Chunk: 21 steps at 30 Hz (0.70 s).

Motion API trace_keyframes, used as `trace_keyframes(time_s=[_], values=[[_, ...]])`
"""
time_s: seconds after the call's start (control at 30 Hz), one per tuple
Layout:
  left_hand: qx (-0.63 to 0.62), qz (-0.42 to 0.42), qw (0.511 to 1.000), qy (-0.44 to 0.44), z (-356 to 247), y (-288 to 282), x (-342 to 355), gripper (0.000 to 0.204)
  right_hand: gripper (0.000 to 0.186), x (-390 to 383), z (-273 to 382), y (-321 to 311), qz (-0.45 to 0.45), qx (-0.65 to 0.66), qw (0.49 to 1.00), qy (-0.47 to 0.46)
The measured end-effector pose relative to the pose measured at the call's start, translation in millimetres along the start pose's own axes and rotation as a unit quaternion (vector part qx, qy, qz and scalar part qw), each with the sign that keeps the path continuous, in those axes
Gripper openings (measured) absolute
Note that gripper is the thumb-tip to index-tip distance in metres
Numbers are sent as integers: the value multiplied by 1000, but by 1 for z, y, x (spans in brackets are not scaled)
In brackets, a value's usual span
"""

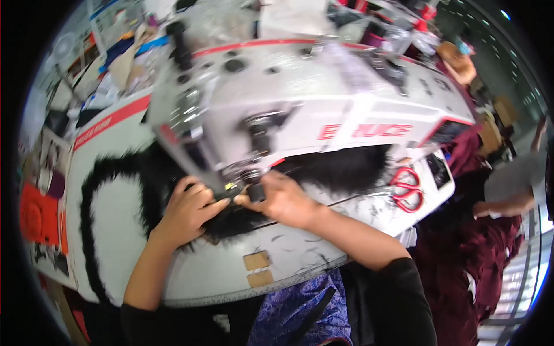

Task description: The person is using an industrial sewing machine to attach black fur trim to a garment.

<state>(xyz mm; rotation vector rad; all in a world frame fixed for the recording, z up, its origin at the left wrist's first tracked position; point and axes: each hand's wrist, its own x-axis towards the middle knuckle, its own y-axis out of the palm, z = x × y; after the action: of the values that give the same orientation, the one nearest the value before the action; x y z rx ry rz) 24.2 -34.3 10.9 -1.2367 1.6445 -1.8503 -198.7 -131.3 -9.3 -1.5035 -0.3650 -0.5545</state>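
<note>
A white sewing machine (277,106) with red trim stands across the table, its needle area low at its left end. Black furry material (225,222) lies under the presser foot (251,173) and spreads to both sides. My left hand (187,213) is just left of the needle area, fingers bent and gripping the fur, thumb pointing at the foot. Right beside the foot, my right hand (285,202) pinches the fur's edge between thumb and fingers. The hands' tips nearly meet in front of the foot. What lies beneath the fingers is hidden.
Red-handled scissors (407,190) and a dark phone (438,170) lie right of the machine. A long fur strip (88,222) loops over the left side. Two brown card pieces (257,269) sit near the front edge. Maroon cloth (461,271) and another person's arm (508,205) are at right.
</note>
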Motion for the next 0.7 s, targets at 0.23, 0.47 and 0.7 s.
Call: trace_keyframes(time_s=[0.23, 0.47, 0.7], values=[[27, -17, 999, -21, -2, -9, 0, 31, 6, 9, -4, 12, -60, -28, 998, -21], [16, -41, 999, 18, 6, 2, 8, 21, 3, 4, -14, 17, -59, -14, 998, -13], [13, -71, 997, 19, 3, -6, -6, 24, 10, 15, -3, 8, -73, -19, 997, -33]])
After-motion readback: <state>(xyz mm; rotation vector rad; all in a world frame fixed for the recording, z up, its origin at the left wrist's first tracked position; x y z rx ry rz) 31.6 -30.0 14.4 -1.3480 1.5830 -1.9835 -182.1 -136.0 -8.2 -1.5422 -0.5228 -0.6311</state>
